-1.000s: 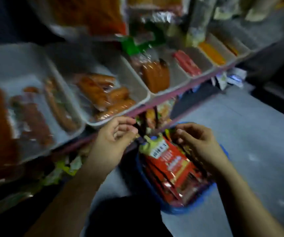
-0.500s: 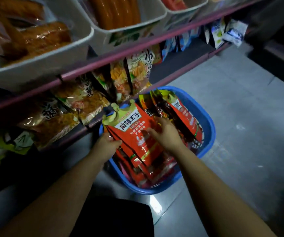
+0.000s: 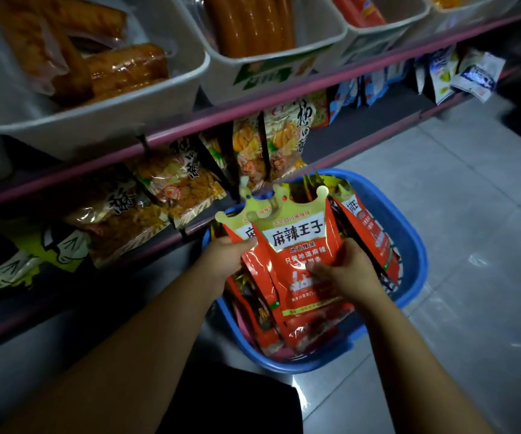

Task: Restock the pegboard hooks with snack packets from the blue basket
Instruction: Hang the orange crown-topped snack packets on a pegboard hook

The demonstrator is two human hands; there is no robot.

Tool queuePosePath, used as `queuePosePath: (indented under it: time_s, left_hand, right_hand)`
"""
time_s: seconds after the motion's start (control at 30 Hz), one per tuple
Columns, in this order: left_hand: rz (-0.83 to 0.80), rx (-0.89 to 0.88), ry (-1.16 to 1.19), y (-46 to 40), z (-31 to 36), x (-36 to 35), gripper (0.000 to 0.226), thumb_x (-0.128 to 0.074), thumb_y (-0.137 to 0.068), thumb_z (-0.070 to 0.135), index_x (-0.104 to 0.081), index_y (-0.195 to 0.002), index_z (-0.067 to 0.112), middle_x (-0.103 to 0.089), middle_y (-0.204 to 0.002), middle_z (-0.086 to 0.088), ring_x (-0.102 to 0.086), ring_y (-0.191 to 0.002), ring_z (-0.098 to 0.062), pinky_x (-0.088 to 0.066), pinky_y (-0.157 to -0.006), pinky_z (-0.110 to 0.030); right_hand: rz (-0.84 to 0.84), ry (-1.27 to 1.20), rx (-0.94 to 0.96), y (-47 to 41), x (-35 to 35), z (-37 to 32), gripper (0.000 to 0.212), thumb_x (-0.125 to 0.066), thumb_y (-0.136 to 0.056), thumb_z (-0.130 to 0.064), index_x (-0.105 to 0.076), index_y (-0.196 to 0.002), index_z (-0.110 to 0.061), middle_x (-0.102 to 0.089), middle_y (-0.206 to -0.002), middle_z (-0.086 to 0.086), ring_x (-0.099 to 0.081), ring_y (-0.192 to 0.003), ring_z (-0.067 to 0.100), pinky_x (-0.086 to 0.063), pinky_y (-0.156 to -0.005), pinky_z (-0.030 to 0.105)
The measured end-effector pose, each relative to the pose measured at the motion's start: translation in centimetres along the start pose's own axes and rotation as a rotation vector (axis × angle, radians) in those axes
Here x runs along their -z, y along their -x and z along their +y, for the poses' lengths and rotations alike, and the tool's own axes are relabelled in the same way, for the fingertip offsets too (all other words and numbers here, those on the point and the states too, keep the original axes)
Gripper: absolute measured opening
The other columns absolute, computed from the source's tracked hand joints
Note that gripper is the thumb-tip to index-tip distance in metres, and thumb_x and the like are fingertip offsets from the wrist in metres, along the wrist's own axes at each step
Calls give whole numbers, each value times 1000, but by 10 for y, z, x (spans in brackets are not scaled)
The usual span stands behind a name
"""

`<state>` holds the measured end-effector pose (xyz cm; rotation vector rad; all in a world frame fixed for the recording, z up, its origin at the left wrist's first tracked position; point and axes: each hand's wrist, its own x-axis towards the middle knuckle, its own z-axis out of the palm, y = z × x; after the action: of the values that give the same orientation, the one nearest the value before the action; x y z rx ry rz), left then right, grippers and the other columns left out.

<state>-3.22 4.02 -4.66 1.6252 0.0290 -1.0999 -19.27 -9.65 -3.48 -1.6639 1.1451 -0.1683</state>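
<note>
A red snack packet (image 3: 300,261) with a gold crown-shaped top reads "麻辣王子" in dark characters on a white panel, with "地道辣条" and "只做地道麻辣" in lighter print below; smaller lines are too fine to read. The packet behind it (image 3: 246,236) shows only "麻". Hanging yellow packets (image 3: 284,145) on the shelf carry bold black brush characters, not clearly legible.

One blue basket (image 3: 409,245), two hands, three white bins (image 3: 112,120)
</note>
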Motion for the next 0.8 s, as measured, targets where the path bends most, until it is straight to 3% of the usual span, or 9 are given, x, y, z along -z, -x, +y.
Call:
queuePosePath:
  time_s: [0.1, 0.2, 0.3, 0.37, 0.47, 0.63, 0.8]
  left_hand:
    - [-100, -71, 179, 13, 11, 0, 12, -64, -87, 21, -69, -97, 17, -74, -97, -2, -68, -94, -21, -53, -84, -34]
    - [-123, -231, 171, 30, 25, 8, 11, -66, -85, 26, -72, -94, 25, -75, -99, -1, -72, -88, -18, -58, -70, -31]
    - [22, -388, 131, 56, 47, 22, 14, -69, -82, 31, -71, -94, 24, -76, -93, 0, -73, -84, -18, -57, -71, -32]
    - [139, -525, 123, 76, 66, 40, 2, -72, -81, 25, -72, -82, 26, -76, -81, 7, -73, -75, -12, -56, -61, -24]
    - [267, -746, 107, 114, 98, 79, 16, -73, -80, 16, -74, -76, 32, -75, -76, 12, -72, -71, -9, -56, -58, -21]
    - [371, -977, 102, 194, 143, 144, 26, -73, -77, 15, -73, -82, 41, -75, -80, 13, -73, -74, -10, -57, -60, -24]
    - [525, -1054, 169, 265, 171, 209, 19, -75, -73, 18, -74, -84, 33, -76, -84, 6, -73, -76, -14, -57, -59, -24]
  right_hand:
    - [-78, -233, 7, 7, -2, -8, 41, -78, -73, -3, -56, -106, -13, -71, -104, 8, -71, -87, 21, -57, -70, 33]
    - [-126, -320, 75, 16, -7, -26, 42, -76, -74, 0, -58, -107, -18, -74, -92, -2, -73, -78, 14, -56, -58, 20]
    - [-198, -362, 155, 29, -13, -55, 39, -77, -75, -6, -60, -105, -23, -75, -93, -6, -73, -82, 11, -56, -60, 18]
    - [-253, -360, 215, 41, -18, -83, 37, -78, -76, -15, -61, -108, -22, -75, -100, -2, -73, -88, 15, -59, -69, 24]
    - [-304, -394, 336, 61, -31, -139, 40, -77, -72, -34, -66, -108, -19, -75, -102, 3, -72, -92, 23, -58, -79, 37]
    - [-289, -452, 601, 104, -63, -258, 28, -81, -67, -34, -65, -86, -20, -76, -82, 1, -73, -74, 15, -56, -61, 26]
    - [-429, -540, 766, 152, -109, -347, 20, -78, -74, -12, -62, -81, -23, -74, -66, -3, -70, -59, 10, -51, -49, 20]
